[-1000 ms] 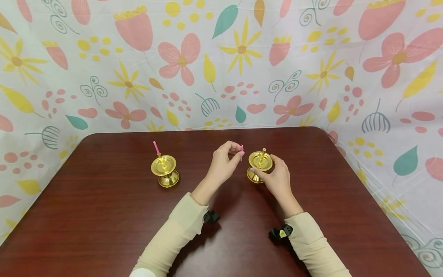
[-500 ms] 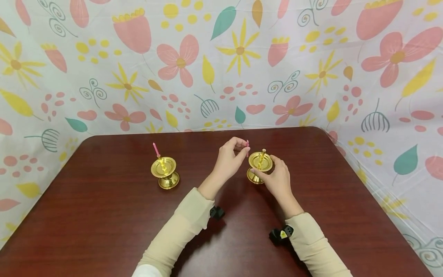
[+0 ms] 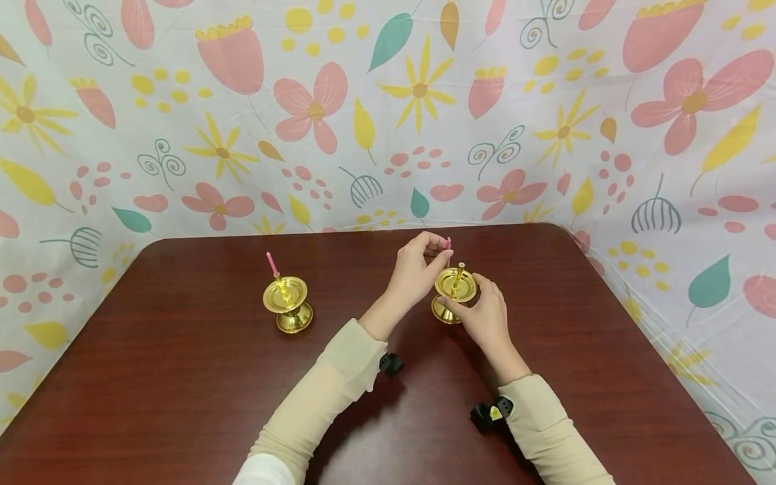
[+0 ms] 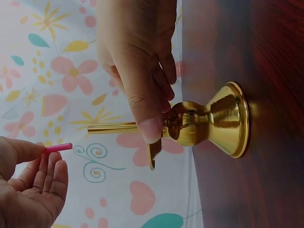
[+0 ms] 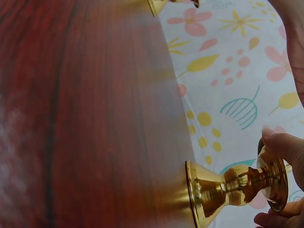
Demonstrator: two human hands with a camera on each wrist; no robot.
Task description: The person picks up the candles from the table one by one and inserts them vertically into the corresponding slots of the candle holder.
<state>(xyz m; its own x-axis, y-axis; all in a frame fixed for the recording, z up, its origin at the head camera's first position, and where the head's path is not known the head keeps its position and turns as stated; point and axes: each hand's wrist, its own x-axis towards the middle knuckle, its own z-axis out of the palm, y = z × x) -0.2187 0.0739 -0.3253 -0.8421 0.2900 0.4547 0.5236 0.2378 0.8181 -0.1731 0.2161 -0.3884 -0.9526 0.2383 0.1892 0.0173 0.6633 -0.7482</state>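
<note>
Between thumb and fingertips my left hand (image 3: 415, 269) pinches a small pink candle (image 4: 59, 147), held just above and left of the right brass candle holder (image 3: 446, 310). In the left wrist view the candle's lower end is apart from the holder's thin upright tube (image 4: 111, 128). My right hand (image 3: 487, 313) grips that holder by its dish, thumb on the near side and fingers on the far side; the base stands on the table. At the left, a second brass candle holder (image 3: 294, 319) carries another pink candle (image 3: 271, 263), slightly tilted, on its tube.
The dark red-brown wooden table (image 3: 182, 384) has rounded far corners. Behind it and along the right side hangs a flower-patterned cloth (image 3: 388, 114). A black wrist camera (image 3: 391, 364) sits below the left hand, another (image 3: 490, 414) below the right.
My left hand has moved right and slightly away from me, bringing the pinched candle close to the right holder's tube. The right hand keeps its grip and stays in place.
</note>
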